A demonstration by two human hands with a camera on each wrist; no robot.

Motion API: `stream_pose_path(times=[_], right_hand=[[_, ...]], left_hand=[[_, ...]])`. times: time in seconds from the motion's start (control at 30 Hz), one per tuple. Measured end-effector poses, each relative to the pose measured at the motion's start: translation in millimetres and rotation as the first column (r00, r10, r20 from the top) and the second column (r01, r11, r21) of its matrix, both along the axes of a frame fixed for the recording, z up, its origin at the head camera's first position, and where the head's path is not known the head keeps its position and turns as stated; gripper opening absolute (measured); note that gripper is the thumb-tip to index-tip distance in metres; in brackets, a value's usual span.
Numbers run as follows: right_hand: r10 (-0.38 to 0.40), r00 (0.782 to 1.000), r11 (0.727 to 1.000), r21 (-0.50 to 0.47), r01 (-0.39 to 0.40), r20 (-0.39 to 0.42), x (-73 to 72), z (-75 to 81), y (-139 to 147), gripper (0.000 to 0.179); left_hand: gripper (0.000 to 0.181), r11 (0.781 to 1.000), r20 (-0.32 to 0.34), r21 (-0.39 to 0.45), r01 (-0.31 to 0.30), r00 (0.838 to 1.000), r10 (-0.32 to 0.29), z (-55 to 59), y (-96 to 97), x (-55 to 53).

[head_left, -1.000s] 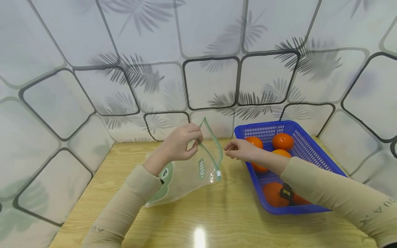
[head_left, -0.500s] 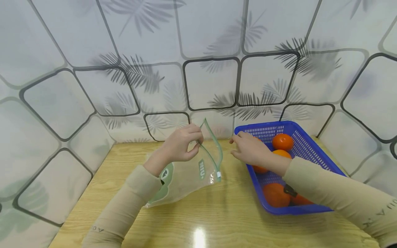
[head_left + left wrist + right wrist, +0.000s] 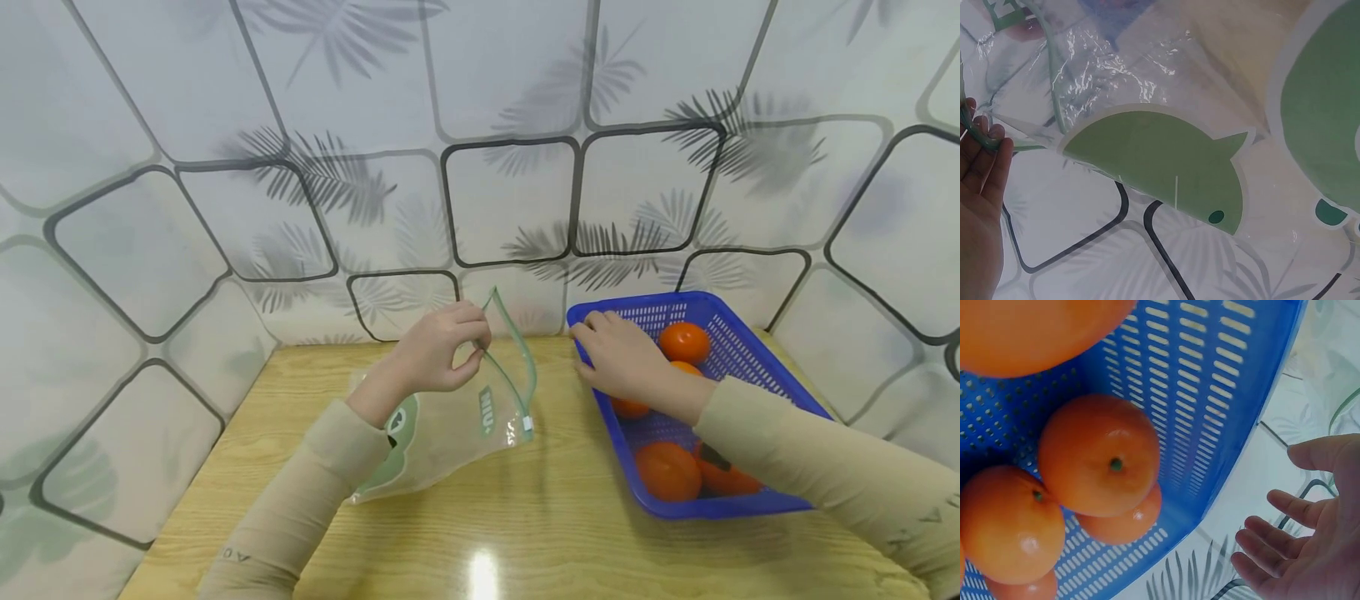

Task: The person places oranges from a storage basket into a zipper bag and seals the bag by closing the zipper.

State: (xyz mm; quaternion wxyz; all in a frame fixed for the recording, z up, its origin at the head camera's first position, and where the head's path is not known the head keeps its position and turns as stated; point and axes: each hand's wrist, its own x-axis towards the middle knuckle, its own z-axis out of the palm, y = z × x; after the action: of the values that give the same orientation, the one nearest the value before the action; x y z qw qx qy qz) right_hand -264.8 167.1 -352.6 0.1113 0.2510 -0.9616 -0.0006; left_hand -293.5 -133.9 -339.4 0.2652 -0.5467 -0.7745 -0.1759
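My left hand (image 3: 442, 346) pinches the green zip edge of a clear zipper bag (image 3: 450, 442), whose mouth gapes toward the right. Green cartoon figures are printed on the bag, as the left wrist view shows, and a white slider sits at the near end of its zip. My right hand (image 3: 618, 354) hovers over the left rim of a blue plastic basket (image 3: 626, 471). Its fingers (image 3: 1291, 506) are spread and relaxed with nothing in them. Several orange fruits like mandarins (image 3: 1099, 456) lie in the basket; the right hand and forearm hide some from the head view.
The wooden table (image 3: 420, 542) carries the bag at left of centre and the basket at right. A patterned fabric screen (image 3: 510, 200) rises behind and on both sides, close to the basket's far end.
My right hand has moved right, from beside the bag's mouth to above the basket's left rim. The left hand and the bag have stayed nearly still.
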Motion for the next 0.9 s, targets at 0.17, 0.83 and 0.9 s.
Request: stream_pose_path(times=[0.17, 0.83, 0.9], right_hand=[[-0.012, 1.0, 1.0, 0.027, 0.013, -0.023, -3.9, -4.7, 11.3, 0.045], [-0.027, 1.0, 0.996, 0.089, 0.027, 0.006, 0.9, -15.5, 44.8, 0.058], [-0.03, 0.999, 0.995, 0.094, 0.028, 0.027, 2.3, -15.6, 46.5, 0.06]], left_hand=[[0.006, 1.0, 0.006, 0.003, 0.005, 1.0, -0.005, -0.7, -1.3, -0.3], [0.005, 0.999, 0.02, 0.012, 0.031, 0.999, -0.031, -2.7, -1.2, -1.7], [0.007, 0.999, 0.028, 0.014, 0.034, 0.999, -0.035, -3.2, -0.8, -1.9]])
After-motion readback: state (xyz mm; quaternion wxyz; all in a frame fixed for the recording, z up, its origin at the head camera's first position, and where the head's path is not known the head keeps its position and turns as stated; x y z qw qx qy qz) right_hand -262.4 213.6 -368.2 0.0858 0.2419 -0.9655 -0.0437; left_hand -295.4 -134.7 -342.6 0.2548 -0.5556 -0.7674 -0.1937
